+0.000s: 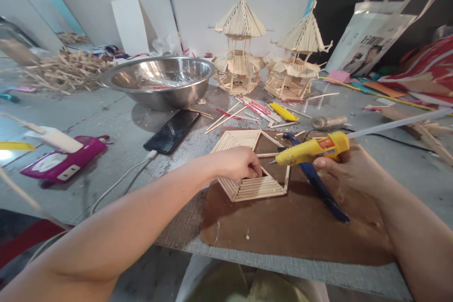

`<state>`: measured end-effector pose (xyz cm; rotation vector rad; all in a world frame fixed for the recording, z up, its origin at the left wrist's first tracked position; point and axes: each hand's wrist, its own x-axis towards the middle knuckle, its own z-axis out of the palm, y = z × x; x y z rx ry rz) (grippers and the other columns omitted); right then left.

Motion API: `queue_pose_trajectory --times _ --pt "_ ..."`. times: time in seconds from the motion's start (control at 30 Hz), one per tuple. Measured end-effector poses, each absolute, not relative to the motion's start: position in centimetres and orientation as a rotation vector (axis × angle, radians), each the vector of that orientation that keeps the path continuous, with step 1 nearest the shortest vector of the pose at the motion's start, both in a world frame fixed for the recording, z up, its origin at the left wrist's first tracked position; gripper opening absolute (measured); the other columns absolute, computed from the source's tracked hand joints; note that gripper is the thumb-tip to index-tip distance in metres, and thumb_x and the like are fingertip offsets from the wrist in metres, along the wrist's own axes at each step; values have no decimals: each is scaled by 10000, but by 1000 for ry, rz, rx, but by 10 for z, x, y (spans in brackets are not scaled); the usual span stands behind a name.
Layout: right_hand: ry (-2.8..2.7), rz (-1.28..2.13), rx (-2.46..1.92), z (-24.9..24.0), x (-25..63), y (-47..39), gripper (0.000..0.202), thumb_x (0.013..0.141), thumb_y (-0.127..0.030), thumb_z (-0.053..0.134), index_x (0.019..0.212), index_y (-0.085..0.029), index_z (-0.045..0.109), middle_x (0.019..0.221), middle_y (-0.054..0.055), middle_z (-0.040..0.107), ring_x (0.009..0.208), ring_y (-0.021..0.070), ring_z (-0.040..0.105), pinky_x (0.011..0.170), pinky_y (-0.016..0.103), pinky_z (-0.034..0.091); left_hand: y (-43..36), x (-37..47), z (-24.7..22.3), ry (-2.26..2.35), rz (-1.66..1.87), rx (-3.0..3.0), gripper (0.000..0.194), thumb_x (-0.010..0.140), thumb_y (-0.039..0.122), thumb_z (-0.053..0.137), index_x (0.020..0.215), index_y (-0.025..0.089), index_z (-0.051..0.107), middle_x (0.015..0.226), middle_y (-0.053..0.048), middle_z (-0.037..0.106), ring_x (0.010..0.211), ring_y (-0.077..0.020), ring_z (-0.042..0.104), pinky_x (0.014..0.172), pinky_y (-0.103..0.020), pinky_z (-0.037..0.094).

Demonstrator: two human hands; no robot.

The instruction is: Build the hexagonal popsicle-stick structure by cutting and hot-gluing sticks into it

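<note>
A hexagonal frame of thin wooden sticks (260,188) lies on a brown mat (283,233), its left and near sections filled with parallel sticks. My left hand (244,163) is closed over the inner edge of the near section, fingers pinched downward; whatever they hold is hidden. Wrapped in my right hand (341,167) is a yellow glue gun (307,148), with a clear glue stick out of its back end. Its nozzle points left, just right of my left hand and above the frame. Dark blue pliers (318,184) rest on the mat below the gun.
Two stick pagodas (242,63) stand at the back beside a steel bowl (170,96). A phone (173,131) with a cable and a purple power strip (83,153) lie left. Loose sticks and a yellow cutter (283,112) are beyond the mat.
</note>
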<state>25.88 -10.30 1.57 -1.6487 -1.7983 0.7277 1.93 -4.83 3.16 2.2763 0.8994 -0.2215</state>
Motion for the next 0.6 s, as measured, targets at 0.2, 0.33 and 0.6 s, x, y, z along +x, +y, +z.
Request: queue_pose_trajectory --times 0.2,0.33,0.6 --pt "-1775 739 -1656 15 259 -102 389 562 -516 574 676 -148 626 563 1 543 521 134 446 454 230 364 -47 17 34 845 -255 2281 264 657 160 484 868 181 642 846 1 653 696 -93 533 606 -173 341" --pt "-1759 739 -1681 17 258 -103 392 551 -535 568 622 -152 608 560 2 545 511 130 447 443 227 360 -46 15 35 825 -244 2279 273 657 144 480 879 176 635 857 -4 649 707 -92 535 622 -174 350" --pt "-1460 498 -1855 24 266 -94 459 601 -600 468 473 -162 505 351 -11 449 346 97 395 382 230 322 -37 7 37 1028 106 2169 240 719 249 456 870 138 606 794 -30 633 691 -94 538 627 -189 373"
